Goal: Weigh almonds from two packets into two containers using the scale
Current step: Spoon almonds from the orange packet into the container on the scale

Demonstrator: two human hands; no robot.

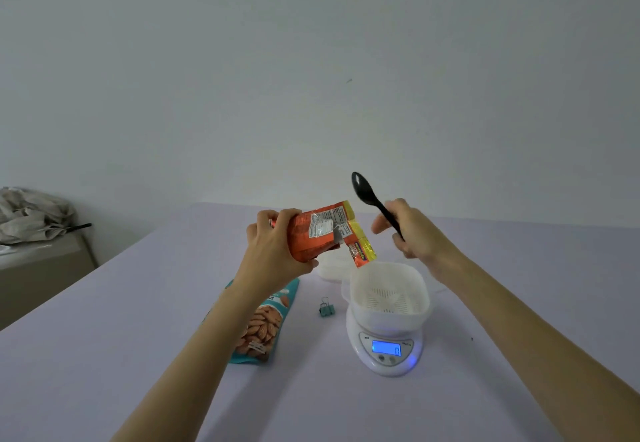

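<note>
Held the orange packet (322, 230) tilted above the scale (388, 351), mouth just over the white container (388, 289) on it, gripped round its body with the left hand (277, 247). Clasped a black spoon (370, 199) in the right hand (412, 230), raised beyond the scale. Probably needed a slow tip and spooned corrections near target.

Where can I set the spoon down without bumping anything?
Bare table lies right of the scale, and a wider stretch left of the teal packet. It is crowded between them: the binder clip sits there, and a second white container stands just behind the scale, below the orange packet.
</note>
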